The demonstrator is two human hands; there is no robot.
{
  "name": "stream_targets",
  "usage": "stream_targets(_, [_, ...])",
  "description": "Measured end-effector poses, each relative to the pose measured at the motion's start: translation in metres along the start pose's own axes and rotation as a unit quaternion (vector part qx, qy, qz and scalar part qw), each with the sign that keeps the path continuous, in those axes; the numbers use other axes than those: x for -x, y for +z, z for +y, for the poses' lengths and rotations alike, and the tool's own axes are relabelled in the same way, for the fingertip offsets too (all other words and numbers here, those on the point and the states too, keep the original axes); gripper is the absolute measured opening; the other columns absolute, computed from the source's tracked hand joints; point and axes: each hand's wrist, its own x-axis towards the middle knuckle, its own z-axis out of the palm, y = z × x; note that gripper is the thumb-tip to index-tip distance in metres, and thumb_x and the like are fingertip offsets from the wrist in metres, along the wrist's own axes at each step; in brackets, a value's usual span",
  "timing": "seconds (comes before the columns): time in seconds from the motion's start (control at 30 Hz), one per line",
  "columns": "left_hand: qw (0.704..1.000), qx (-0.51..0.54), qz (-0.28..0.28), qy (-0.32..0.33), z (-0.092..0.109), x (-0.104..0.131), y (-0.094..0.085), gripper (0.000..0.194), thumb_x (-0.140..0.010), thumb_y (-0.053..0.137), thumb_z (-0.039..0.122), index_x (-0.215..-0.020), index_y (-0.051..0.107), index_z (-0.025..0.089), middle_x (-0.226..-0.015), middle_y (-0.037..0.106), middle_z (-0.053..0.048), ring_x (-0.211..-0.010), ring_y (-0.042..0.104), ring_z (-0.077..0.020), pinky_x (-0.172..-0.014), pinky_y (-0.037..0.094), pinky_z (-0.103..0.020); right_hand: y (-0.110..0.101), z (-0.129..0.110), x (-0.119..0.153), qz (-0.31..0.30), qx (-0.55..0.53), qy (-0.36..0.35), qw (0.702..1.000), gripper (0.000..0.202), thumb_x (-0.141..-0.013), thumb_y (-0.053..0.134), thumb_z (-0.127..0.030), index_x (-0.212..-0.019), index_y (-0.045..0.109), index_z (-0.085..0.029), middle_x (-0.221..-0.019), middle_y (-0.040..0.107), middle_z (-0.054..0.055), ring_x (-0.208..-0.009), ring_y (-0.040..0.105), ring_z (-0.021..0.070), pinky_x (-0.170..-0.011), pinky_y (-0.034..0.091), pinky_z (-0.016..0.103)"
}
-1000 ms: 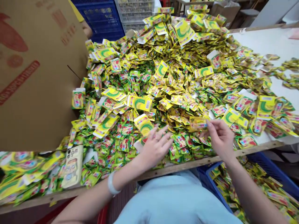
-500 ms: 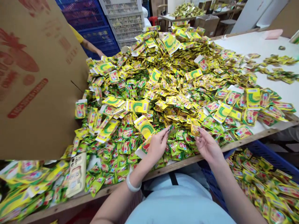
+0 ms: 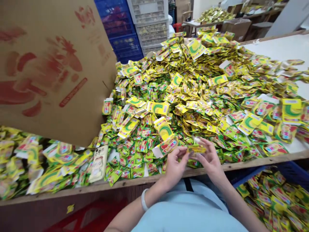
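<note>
My left hand and my right hand are close together above the near edge of the table. Between their fingertips is a small yellow sachet, pinched by my left hand at one end and by my right at the other. Whether a second, green sachet lies behind it I cannot tell. Just beyond my left hand sits a small printed carton with a white flap, and a yellow-green carton rests above it. Loose green sachets and yellow sachets heap up around them.
A large cardboard box stands at the left. A phone in a cream case lies near the table's wooden edge. Below right, a blue crate holds several filled cartons. Stacked blue crates and white crates stand behind.
My hands have come together, my right bringing the yellow sachet to my left. The view has swung left. The other person's arm behind the box is out of sight.
</note>
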Motion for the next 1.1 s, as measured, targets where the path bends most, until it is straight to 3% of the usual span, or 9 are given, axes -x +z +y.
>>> stream_targets(0.1, [0.975,-0.184,0.012,0.128,0.002,0.009,-0.019,0.024,-0.094,0.056,0.037,-0.103,0.069,0.019,-0.101,0.069,-0.010,-0.098,0.065,-0.0217,-0.091,0.051,-0.037,-0.014,-0.002,0.000,-0.068,0.026,0.051,0.996,0.030,-0.079,0.076,-0.041,-0.100,0.070,-0.020,-0.095,0.074,0.007,-0.083,0.071,0.0206,-0.074,0.063,0.033])
stream_targets(0.17, [0.922,-0.318,0.095,0.198,0.004,0.011,-0.042,0.030,-0.092,0.060,0.038,-0.116,0.065,0.021,-0.114,0.064,-0.012,-0.112,0.058,-0.0253,-0.100,0.045,-0.044,-0.025,-0.005,-0.006,-0.046,0.028,0.054,0.997,0.027,-0.078,0.077,-0.041,-0.093,0.073,-0.019,-0.090,0.075,0.007,-0.077,0.071,0.0213,-0.068,0.064,0.034])
stream_targets(0.27, [0.857,-0.444,0.206,0.162,0.002,0.011,-0.081,0.055,-0.087,0.066,0.044,-0.133,0.051,0.019,-0.124,0.059,-0.015,-0.120,0.052,-0.0303,-0.104,0.039,-0.052,-0.036,-0.008,-0.018,-0.042,0.013,0.068,0.997,0.032,-0.074,0.080,-0.041,-0.099,0.075,-0.022,-0.103,0.073,0.007,-0.075,0.071,0.0200,-0.058,0.064,0.032])
stream_targets(0.43, [0.900,-0.395,0.136,0.127,0.003,0.014,-0.110,0.032,-0.095,0.055,0.034,-0.124,0.056,0.022,-0.093,0.070,-0.005,-0.098,0.064,-0.0224,-0.097,0.046,-0.043,-0.026,-0.011,-0.032,-0.158,0.033,0.107,0.981,0.031,-0.070,0.082,-0.040,-0.095,0.078,-0.022,-0.139,0.056,0.009,-0.085,0.071,0.0211,-0.057,0.064,0.029])
stream_targets(0.57, [0.942,-0.274,0.051,0.186,0.020,0.012,-0.100,0.030,-0.094,0.058,0.028,-0.123,0.058,0.025,-0.091,0.071,-0.003,-0.086,0.067,-0.0166,-0.086,0.051,-0.032,-0.006,-0.011,-0.031,-0.268,0.011,0.116,0.956,0.025,-0.071,0.082,-0.036,-0.091,0.078,-0.021,-0.111,0.070,0.007,-0.077,0.071,0.0177,-0.056,0.062,0.025])
stream_targets(0.73, [0.982,-0.047,0.017,0.183,0.027,0.000,-0.062,0.081,-0.077,0.069,0.063,-0.143,0.042,0.026,-0.137,0.056,-0.014,-0.129,0.052,-0.0284,-0.107,0.043,-0.042,0.014,0.003,-0.007,-0.211,-0.143,0.158,0.954,0.029,-0.075,0.080,-0.043,-0.091,0.073,-0.019,-0.073,0.072,0.001,-0.054,0.067,0.0128,-0.050,0.058,0.023])
stream_targets(0.83, [0.993,0.008,-0.043,0.111,0.024,-0.005,-0.039,0.053,-0.086,0.059,0.058,-0.124,0.060,0.021,-0.124,0.063,-0.014,-0.126,0.054,-0.0301,-0.112,0.037,-0.046,0.009,0.003,0.005,-0.180,-0.160,0.183,0.953,0.035,-0.074,0.081,-0.044,-0.093,0.071,-0.017,-0.072,0.071,0.002,-0.052,0.066,0.0132,-0.048,0.058,0.023])
stream_targets(1.0, [0.988,0.130,-0.086,-0.021,0.033,-0.004,-0.026,0.051,-0.077,0.071,0.051,-0.115,0.059,0.019,-0.083,0.060,-0.003,-0.072,0.060,-0.0178,-0.073,0.054,-0.034,-0.015,-0.045,0.000,-0.001,-0.069,-0.006,0.998,0.025,-0.076,0.079,-0.038,-0.090,0.067,-0.021,-0.073,0.069,0.000,-0.045,0.059,0.0112,-0.040,0.051,0.023])
stream_targets(1.1, [0.966,0.123,-0.199,-0.107,0.044,0.000,-0.021,0.054,-0.069,0.079,0.049,-0.109,0.060,0.017,-0.077,0.058,-0.002,-0.062,0.055,-0.0134,-0.060,0.051,-0.027,-0.007,-0.073,-0.007,-0.021,0.019,-0.161,0.987,0.014,-0.084,0.073,-0.029,-0.094,0.065,-0.025,-0.079,0.067,0.000,-0.045,0.054,0.0092,-0.039,0.046,0.022])
